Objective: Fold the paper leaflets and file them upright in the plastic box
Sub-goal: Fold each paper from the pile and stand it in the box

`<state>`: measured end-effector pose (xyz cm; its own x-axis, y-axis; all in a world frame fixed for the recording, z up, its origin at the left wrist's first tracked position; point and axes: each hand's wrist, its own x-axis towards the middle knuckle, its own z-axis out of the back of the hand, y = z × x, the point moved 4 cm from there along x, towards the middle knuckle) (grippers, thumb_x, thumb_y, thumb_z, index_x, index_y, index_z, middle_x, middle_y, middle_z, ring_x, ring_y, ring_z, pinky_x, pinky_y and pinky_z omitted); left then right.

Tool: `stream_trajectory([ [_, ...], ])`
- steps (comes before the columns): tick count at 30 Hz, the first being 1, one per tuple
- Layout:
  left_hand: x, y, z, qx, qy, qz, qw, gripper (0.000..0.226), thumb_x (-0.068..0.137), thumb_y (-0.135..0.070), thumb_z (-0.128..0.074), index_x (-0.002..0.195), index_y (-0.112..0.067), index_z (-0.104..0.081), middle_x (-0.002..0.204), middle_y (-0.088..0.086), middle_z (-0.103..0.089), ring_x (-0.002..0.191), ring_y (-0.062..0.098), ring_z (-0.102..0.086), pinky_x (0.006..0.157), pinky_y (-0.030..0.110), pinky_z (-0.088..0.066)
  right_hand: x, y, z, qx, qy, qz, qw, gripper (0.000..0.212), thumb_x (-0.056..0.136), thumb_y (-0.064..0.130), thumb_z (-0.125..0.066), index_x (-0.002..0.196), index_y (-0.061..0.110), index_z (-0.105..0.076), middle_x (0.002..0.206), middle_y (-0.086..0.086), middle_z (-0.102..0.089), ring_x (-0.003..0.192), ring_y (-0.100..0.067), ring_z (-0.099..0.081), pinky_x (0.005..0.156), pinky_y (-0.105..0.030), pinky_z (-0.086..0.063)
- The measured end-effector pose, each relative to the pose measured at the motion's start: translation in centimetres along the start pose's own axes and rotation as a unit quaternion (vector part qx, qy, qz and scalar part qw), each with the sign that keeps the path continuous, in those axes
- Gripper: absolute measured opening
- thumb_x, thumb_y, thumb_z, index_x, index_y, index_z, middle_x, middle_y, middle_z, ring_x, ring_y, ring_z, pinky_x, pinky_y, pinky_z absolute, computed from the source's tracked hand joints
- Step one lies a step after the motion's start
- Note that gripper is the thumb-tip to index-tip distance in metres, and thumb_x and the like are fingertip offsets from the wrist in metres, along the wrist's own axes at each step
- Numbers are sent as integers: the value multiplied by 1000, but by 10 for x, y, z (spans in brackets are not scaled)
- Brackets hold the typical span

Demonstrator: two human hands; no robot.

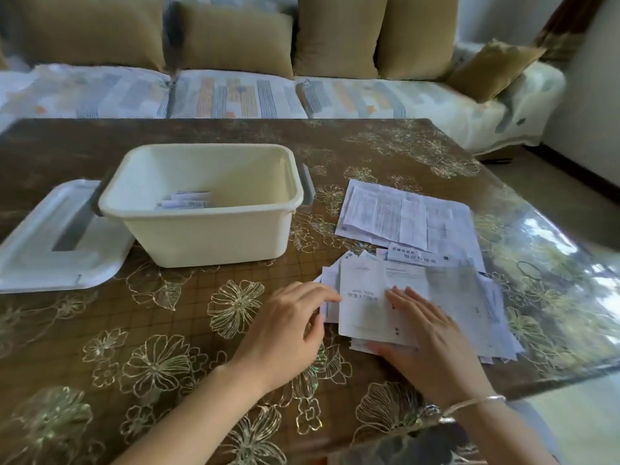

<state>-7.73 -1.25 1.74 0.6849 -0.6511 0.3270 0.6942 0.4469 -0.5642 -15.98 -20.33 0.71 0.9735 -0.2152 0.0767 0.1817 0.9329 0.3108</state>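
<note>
A cream plastic box [208,229] stands open at the table's middle left, with a few folded leaflets [184,200] standing inside near its front wall. A loose pile of white leaflets [469,297] lies to the right of the box. The top leaflet [365,290] lies flat on the pile. My right hand [432,337] presses flat on it with straight fingers, thumb under the near edge. My left hand [288,327] touches the leaflet's left edge with its fingertips, fingers loosely bent.
The box's white lid [50,250] lies flat to the left of the box. More unfolded sheets [402,213] lie further back on the right. A sofa with brown cushions [235,38] runs behind the table [134,330]. The table's right edge is close to the pile.
</note>
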Motion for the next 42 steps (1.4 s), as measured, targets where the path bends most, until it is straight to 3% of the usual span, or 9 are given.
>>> stream_trajectory([
  [7, -19, 8, 17, -31, -67, 49, 996, 33, 89, -4, -60, 115, -25, -66, 112, -21, -63, 106, -7, -55, 92, 8, -42, -6, 8, 8, 82, -36, -14, 996, 48, 92, 42, -51, 137, 27, -46, 140, 9, -47, 135, -15, -38, 111, -35, -32],
  [14, -34, 12, 36, -155, -93, 158, 971, 24, 91, -13, -64, 109, -28, -67, 99, -17, -70, 94, -1, -64, 83, 13, -49, -8, 41, 38, 193, -181, 68, 962, 23, 94, 20, -43, 100, 22, -65, 79, 4, -68, 68, -17, -64, 57, -32, -51],
  [16, -37, 11, 37, -271, -71, 212, 936, 29, 86, -31, -67, 114, -28, -64, 105, -15, -71, 102, 4, -65, 87, 21, -53, -11, 57, 48, 435, -174, 26, 883, 23, 98, 20, -44, 93, 24, -66, 78, 4, -65, 71, -14, -59, 63, -33, -49],
  [19, -45, 5, 30, -494, 13, 264, 828, 60, 71, -50, -72, 123, -23, -59, 117, -2, -69, 112, 16, -64, 87, 27, -56, -6, 76, 43, 745, -90, -64, 657, 27, 97, 10, -42, 98, 19, -68, 86, 2, -69, 75, -10, -63, 66, -26, -55],
  [22, -58, 6, 27, -611, 15, 296, 734, 87, 54, -58, -84, 126, -18, -58, 123, 7, -67, 117, 23, -62, 91, 38, -55, -1, 94, 22, 805, -21, -124, 580, 24, 99, 9, -39, 102, 10, -63, 90, -6, -68, 74, -11, -65, 60, -23, -56],
  [29, -82, 22, 34, -670, -78, 328, 661, 58, 71, -50, -76, 122, -24, -64, 113, 14, -67, 109, 25, -66, 84, 33, -55, -13, 105, -30, 712, -8, -183, 678, 25, 91, -4, -48, 104, 10, -65, 97, -17, -65, 84, -26, -60, 62, -24, -54],
  [35, -92, 29, 32, -688, -117, 362, 618, 44, 87, -25, -58, 130, -18, -59, 123, 16, -65, 116, 28, -61, 93, 40, -51, -25, 129, -36, 572, 17, -28, 820, 34, 91, -8, -48, 97, 16, -70, 96, -1, -73, 95, -19, -68, 79, -34, -57],
  [38, -94, 28, 36, -639, -143, 357, 666, 43, 76, -19, -64, 118, -12, -63, 117, 16, -68, 109, 27, -65, 91, 41, -52, -27, 136, -36, 494, 55, 28, 867, 45, 91, -5, -48, 89, 30, -75, 87, 2, -73, 88, -17, -68, 82, -36, -54],
  [42, -93, 24, 55, -470, -173, 355, 789, 38, 73, -22, -72, 109, -17, -64, 94, -1, -75, 88, 15, -71, 79, 28, -55, -22, 137, -16, 541, 120, -1, 832, 41, 86, 42, -39, 80, 25, -76, 84, 0, -72, 86, -11, -67, 77, -15, -50],
])
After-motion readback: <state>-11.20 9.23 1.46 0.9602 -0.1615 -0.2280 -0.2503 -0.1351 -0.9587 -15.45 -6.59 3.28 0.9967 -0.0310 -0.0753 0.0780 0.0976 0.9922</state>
